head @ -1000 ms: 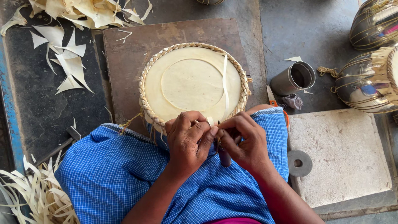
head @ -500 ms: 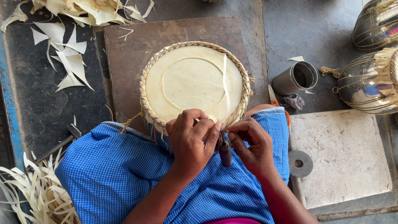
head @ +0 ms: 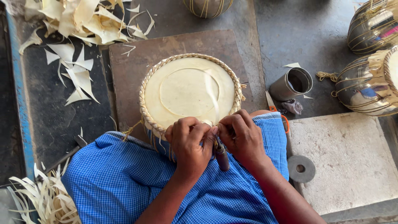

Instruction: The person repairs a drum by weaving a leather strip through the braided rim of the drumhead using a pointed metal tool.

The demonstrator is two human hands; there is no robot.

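- A drum head (head: 188, 91) with a braided rim is held in the lap, over blue checked cloth (head: 124, 182)
- The near rim is pinched by the left hand (head: 190, 143)
- A dark-handled tool (head: 221, 155) is gripped by the right hand (head: 240, 139) at the rim
- A metal cup (head: 292, 84) is seen nearby

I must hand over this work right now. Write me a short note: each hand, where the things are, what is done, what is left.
Left hand: pinches the braided rim at the drum head's near edge.
Right hand: beside it, its grip on a dark-handled tool at the rim.
The drum rests against the lap on blue checked cloth.
Done: braid runs all round the head.
Left: loose strands hang at the near edge; I cannot tell how many.
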